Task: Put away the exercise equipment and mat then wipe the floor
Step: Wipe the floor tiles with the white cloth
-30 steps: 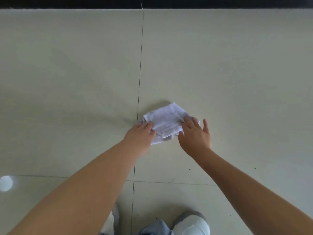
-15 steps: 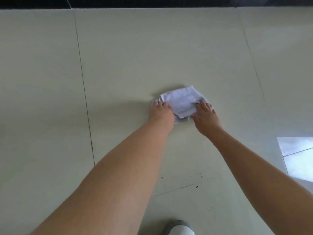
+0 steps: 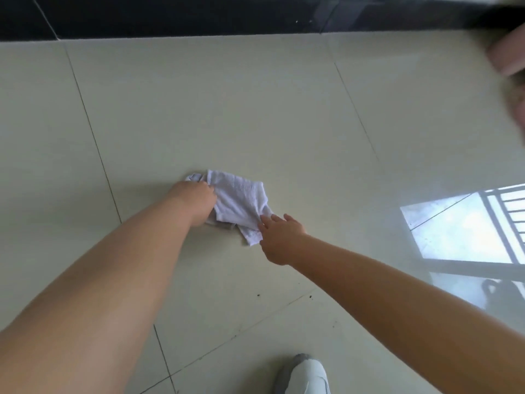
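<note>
Fingers of the left hand curl down onto the left part of a white cloth, bunching it against the floor; we cannot see whether they close fully around the fabric. The right hand lies with its fingers spread apart, and only its fingertips touch the cloth's lower right edge. We see the cloth crumpled and partly folded, lying flat on the pale glossy tiles near the middle of the floor, with one corner trailing toward us between the two hands. Both bare forearms reach in from the bottom edge. Dark grout lines cross the tiles, and a few small dark specks sit on the floor below the right wrist. At the bottom edge we see the toe of a white and grey shoe. A bright window reflection shines on the tiles at the right edge. A black band runs along the far edge of the floor. A blurred pinkish shape sits in the top right corner; we cannot tell what it is.
</note>
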A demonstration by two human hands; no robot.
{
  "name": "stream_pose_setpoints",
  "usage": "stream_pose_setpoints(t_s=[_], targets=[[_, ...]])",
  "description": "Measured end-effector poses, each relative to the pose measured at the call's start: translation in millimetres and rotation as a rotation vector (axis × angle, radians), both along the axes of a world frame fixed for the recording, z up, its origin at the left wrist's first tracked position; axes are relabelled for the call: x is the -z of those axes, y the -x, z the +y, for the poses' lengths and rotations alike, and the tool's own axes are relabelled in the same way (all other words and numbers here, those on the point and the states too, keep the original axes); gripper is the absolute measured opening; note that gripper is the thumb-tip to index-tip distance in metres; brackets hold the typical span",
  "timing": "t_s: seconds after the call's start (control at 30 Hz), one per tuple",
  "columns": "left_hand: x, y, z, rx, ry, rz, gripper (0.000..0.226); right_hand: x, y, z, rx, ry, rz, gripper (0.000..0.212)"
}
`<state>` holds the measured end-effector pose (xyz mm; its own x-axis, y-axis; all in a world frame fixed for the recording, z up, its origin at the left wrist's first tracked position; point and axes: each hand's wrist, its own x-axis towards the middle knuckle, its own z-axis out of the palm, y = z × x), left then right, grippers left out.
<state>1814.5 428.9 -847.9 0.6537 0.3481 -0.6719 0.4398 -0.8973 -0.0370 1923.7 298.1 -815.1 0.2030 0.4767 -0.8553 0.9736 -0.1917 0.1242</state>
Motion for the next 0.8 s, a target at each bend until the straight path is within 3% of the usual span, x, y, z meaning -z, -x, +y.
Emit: stream_pose_setpoints(t_s=[0.3, 0.4, 0.47, 0.67, 0.8], targets=[[-14.6, 7.5, -10.7, 0.098, -0.049, -0.012, 0.046, -3.2, 13.2, -4.2, 0.251, -0.140, 0.008, 0.059], [-18.7, 1.9, -17.3, 0.080, -0.060, 0.029, 0.045, 0.4, 8.6, 4.0, 0.164, -0.264, -0.001, 0.049], [-18.8, -0.6, -19.0, 0.059, -0.064, 0.037, 0.043, 4.1, 5.8, 11.7, 0.106, -0.295, 0.080, 0.054], [-16.8, -16.1, -34.3, 0.078, -0.084, 0.083, 0.038, 14.7, -27.0, -2.4, -0.182, -0.195, 0.076, 0.057], [-13.6, -71.8, -58.5, 0.228, -0.035, 0.048, 0.038, 16.4, -83.3, -44.6, -0.177, -0.178, 0.058, 0.049]])
